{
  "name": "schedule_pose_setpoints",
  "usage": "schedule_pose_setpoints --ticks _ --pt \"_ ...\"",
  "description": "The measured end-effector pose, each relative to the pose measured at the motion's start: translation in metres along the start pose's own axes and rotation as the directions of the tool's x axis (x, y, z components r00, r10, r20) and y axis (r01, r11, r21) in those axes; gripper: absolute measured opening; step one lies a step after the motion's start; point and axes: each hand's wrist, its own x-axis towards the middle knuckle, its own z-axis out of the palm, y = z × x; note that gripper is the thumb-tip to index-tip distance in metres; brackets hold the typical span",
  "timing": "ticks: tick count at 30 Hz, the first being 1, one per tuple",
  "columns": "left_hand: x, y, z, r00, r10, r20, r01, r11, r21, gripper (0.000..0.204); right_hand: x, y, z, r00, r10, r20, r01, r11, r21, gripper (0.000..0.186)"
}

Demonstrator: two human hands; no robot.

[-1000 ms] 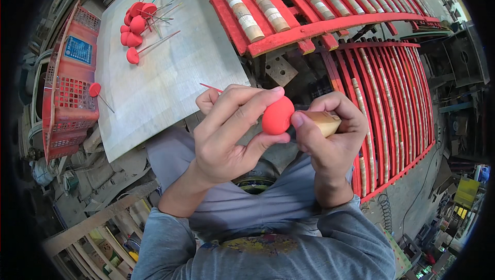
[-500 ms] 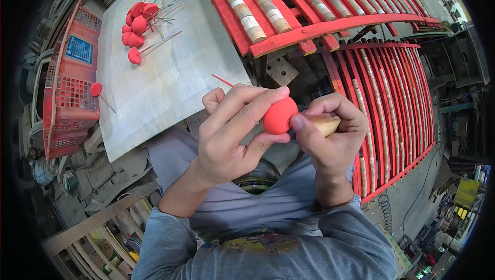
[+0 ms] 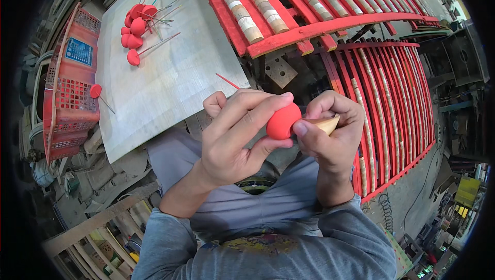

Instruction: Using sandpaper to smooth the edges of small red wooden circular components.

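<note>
Between thumb and fingers, my left hand grips a round red piece over my lap; a thin red stick pokes up behind those fingers. My right hand is closed on a pale yellow, pointed piece, apparently wooden, whose inner end meets the right side of the red piece, partly hidden by my thumb. On the pale board at upper left lies a pile of red round-headed pieces with thin sticks, and a single similar one lies at the board's left edge.
A red perforated plastic crate stands left of the board. Red slatted racks carrying rows of segmented rods fill the upper and right side. A wooden slatted frame is at lower left, and a coiled hose lies at lower right.
Both hands keep their grips. My left hand and the red piece have shifted slightly right and a little down, and the red piece has turned slightly.
</note>
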Motion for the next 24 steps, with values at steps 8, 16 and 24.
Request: schedule_pose_setpoints --ticks 8,16,24 --pt "-0.012 0.000 0.005 0.990 -0.138 0.019 0.138 0.953 -0.269 0.060 0.000 -0.003 -0.002 0.973 -0.231 0.008 0.228 0.954 -0.196 0.018" --pt "-0.011 0.010 0.009 0.926 -0.367 0.089 0.346 0.729 -0.591 0.052 0.009 -0.006 -0.016 0.989 -0.135 0.063 0.128 0.987 0.101 0.014" --pt "-0.008 -0.001 0.009 0.958 -0.261 0.118 0.286 0.864 -0.414 0.052 0.004 -0.014 -0.009 0.992 -0.050 0.112 0.044 0.998 0.054 0.022"
